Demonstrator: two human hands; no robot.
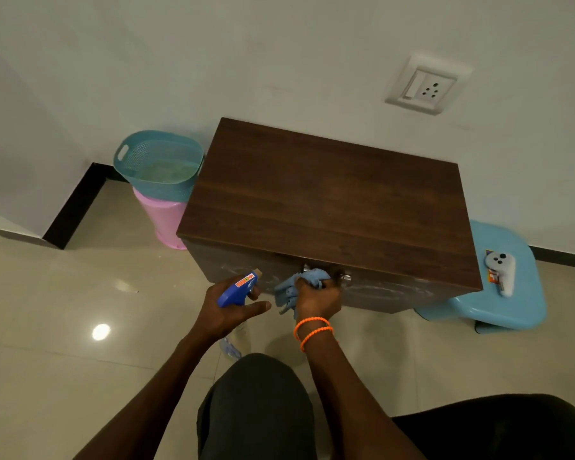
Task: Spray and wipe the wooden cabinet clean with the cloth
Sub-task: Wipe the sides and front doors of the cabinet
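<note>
Gripping the spray bottle (237,290) left-handed, right hand (316,298) bunching the cloth (299,285) against the wooden cabinet (329,200) front; residue there risks streaking if missed.

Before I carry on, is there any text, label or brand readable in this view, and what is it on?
Nothing can be read.
Red-orange label on the spray bottle in the left hand: too blurred.
Orange printed item under the white controller on the blue stool: too small.
Wall socket: no markings seen.
</note>
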